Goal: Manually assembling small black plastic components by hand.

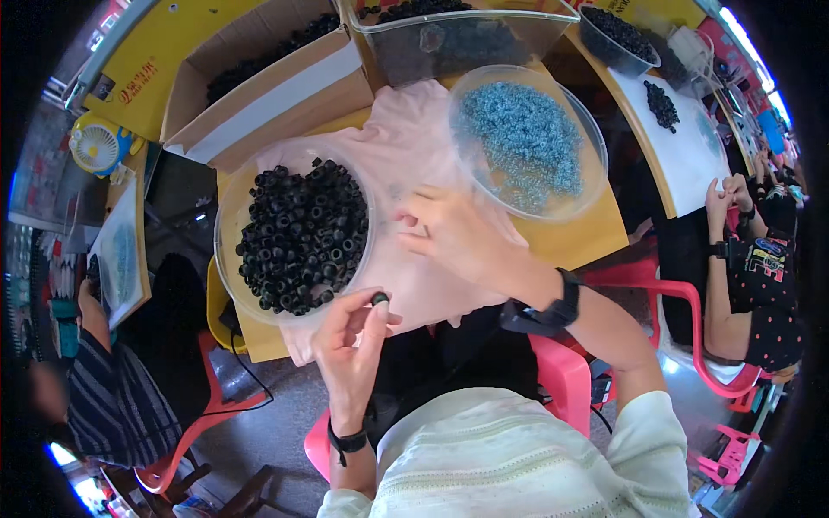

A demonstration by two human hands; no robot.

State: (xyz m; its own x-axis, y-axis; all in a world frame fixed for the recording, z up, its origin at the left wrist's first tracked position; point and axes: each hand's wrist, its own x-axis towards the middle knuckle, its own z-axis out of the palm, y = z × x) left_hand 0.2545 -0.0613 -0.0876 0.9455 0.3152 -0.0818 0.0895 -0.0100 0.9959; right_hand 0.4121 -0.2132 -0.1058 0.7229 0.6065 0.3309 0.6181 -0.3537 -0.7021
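My left hand [350, 332] pinches a small black ring-shaped piece [380, 298] between thumb and finger, by the near right rim of a round clear tub [226, 269]. Many black ring-shaped pieces [298, 229] like it fill that tub. My right hand [458, 237] hovers over the pink cloth [401, 129], its fingers curled and drawn together; whatever sits between the fingertips is too small to make out. Beyond it, a second round clear tub [596, 142] holds tiny blue, glassy-looking pieces [522, 138].
At the back stand an open cardboard box [268, 99] and a clear rectangular bin [466, 43], both with black pieces inside. Another black-filled tub [617, 39] stands on the table to the right. People sit at both sides; a pink chair [682, 293] is close on my right.
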